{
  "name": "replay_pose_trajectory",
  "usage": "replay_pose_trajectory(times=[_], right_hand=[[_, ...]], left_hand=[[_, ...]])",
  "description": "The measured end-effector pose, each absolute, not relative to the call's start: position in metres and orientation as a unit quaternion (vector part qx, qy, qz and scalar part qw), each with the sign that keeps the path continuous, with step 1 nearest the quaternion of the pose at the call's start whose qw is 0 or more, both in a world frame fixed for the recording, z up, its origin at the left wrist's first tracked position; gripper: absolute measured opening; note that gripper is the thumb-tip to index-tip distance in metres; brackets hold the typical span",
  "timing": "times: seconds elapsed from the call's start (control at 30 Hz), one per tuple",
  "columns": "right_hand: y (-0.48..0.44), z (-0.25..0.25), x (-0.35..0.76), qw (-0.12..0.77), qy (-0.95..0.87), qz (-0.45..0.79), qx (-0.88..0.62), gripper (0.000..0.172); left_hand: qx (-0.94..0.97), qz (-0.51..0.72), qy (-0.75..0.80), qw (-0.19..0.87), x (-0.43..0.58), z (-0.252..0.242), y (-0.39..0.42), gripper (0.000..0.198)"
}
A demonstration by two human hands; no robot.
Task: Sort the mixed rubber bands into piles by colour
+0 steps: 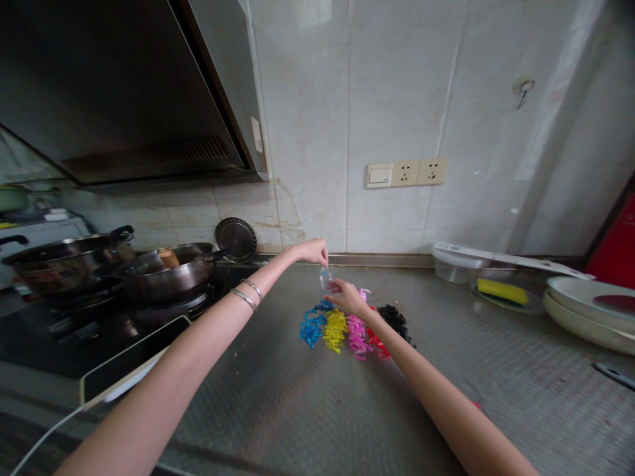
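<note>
My right hand is closed around a small clear plastic container, held upright just over the counter. Above its mouth, my left hand is pinched with the fingertips pointing down. A bit of blue shows right under those fingertips, seemingly a blue rubber band; its outline is too small to be sure. Below and around the right hand lie heaps of small thin rubber bands sorted by colour: blue, yellow, pink, red and black. My right wrist partly covers the red heap.
At left, a pan and a larger pot stand on the stove, with a phone on a cable nearer me. To the right are a plastic tub, a yellow sponge and stacked white dishes. A tiled wall rises behind.
</note>
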State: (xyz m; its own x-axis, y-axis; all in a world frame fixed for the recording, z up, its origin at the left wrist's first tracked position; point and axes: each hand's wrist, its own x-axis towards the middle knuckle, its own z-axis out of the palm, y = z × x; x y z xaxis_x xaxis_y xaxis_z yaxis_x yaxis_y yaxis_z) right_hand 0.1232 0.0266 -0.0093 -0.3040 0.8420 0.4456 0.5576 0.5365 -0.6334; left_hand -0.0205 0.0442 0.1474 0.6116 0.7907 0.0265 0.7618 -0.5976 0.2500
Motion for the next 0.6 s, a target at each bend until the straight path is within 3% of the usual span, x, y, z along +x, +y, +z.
replay_pose_trajectory(times=[0.23, 0.6], right_hand=[[0.029, -0.012, 0.124, 0.396, -0.787, 0.193, -0.431, 0.035], [0.028, -0.012, 0.123, 0.398, -0.786, 0.203, -0.428, 0.036]], left_hand=[[0.881, 0.213, 0.399, 0.14, -0.038, 0.12, 0.034, 0.024], [0.849, 0.286, 0.42, 0.144, -0.039, 0.098, 0.033, 0.023]])
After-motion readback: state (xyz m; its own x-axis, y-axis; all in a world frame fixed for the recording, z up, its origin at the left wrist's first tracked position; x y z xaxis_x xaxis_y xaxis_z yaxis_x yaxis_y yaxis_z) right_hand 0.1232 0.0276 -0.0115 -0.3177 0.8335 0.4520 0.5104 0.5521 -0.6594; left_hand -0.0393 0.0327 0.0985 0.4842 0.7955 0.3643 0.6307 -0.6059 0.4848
